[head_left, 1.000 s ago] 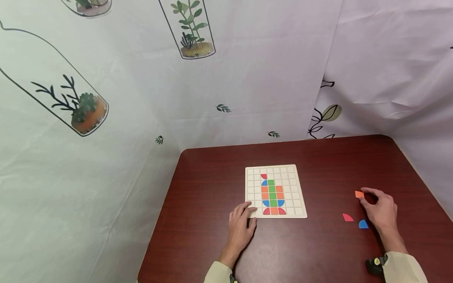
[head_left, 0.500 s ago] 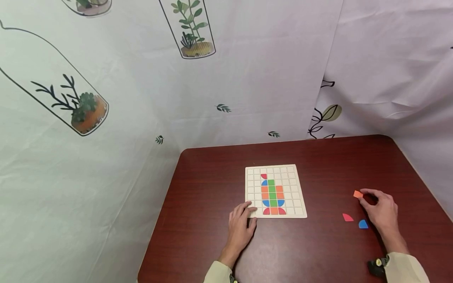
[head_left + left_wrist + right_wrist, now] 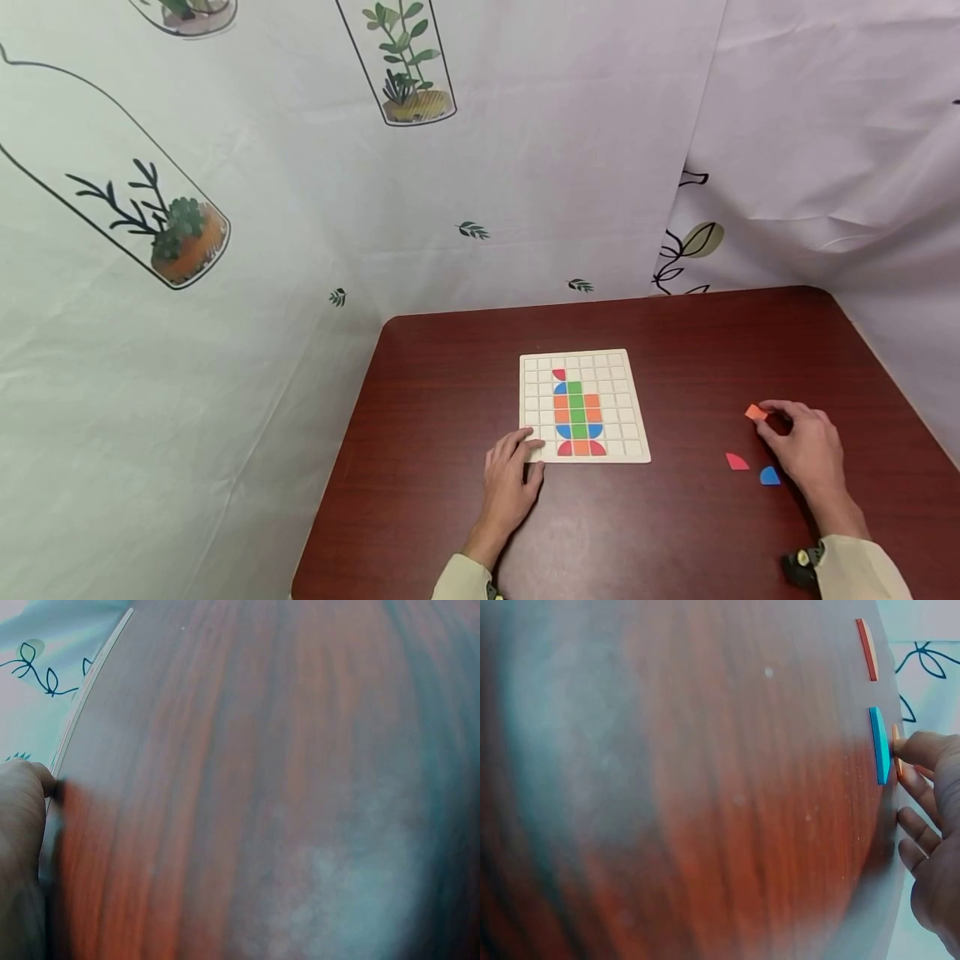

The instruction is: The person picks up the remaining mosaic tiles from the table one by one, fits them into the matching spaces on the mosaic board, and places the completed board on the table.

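Observation:
My right hand [image 3: 812, 450] pinches an orange square tile [image 3: 756, 412] between thumb and fingers, toward the right of the table. In the right wrist view the orange tile [image 3: 896, 739] shows as a thin edge at the thumb. Near that hand lie a red quarter-round tile [image 3: 737, 462] and a blue quarter-round tile [image 3: 770, 476]. My left hand [image 3: 510, 479] rests at the near left corner of a cream grid board [image 3: 622, 417], fingertips on it and thumb by its near edge. Red, blue, green and orange tiles [image 3: 577, 414] sit in the board's middle columns.
The dark red-brown table [image 3: 660, 533] has rounded far corners. White cloth [image 3: 562, 167] printed with plants hangs behind it and on both sides. Bare tabletop lies between the board and the loose tiles.
My right hand has shifted the orange tile slightly left, and the tile has turned a little. The left hand, board and two loose tiles stay where they were.

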`<state>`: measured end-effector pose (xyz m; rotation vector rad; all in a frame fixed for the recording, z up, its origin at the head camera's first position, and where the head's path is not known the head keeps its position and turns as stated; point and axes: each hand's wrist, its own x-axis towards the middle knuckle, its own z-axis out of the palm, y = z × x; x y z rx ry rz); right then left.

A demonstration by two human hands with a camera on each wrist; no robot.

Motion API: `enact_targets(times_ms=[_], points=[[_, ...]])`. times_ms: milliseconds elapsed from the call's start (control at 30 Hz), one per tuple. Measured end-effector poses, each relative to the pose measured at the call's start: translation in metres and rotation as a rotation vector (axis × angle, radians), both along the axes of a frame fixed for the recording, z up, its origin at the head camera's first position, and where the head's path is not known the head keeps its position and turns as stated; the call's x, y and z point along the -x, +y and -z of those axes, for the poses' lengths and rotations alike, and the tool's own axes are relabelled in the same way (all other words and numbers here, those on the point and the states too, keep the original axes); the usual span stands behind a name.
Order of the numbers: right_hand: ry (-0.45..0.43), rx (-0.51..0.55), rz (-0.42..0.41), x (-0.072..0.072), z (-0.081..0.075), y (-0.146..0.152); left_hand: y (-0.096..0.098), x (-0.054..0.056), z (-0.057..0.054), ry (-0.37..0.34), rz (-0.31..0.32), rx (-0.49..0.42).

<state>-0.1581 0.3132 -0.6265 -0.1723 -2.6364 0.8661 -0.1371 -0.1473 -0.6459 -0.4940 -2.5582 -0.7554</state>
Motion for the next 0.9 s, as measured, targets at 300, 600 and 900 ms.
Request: enact_targets(times_ms=[300, 600, 900], points=[[-0.007, -0.025, -0.007, -0.0008, -0.0026, -0.0027, 0.0002, 0.0013, 0.0022, 0.014, -0.001, 0.003], [-0.016, 0.024, -0.022, -0.0025, -0.0005, -0.0024, 0.0002, 0.0011, -0.0004, -0.007, -0.001, 0.003], [-0.048, 0.072, -0.069, -0.0067, -0.0036, 0.0010, 0.0007, 0.0010, 0.0006, 0.000, 0.001, 0.000]])
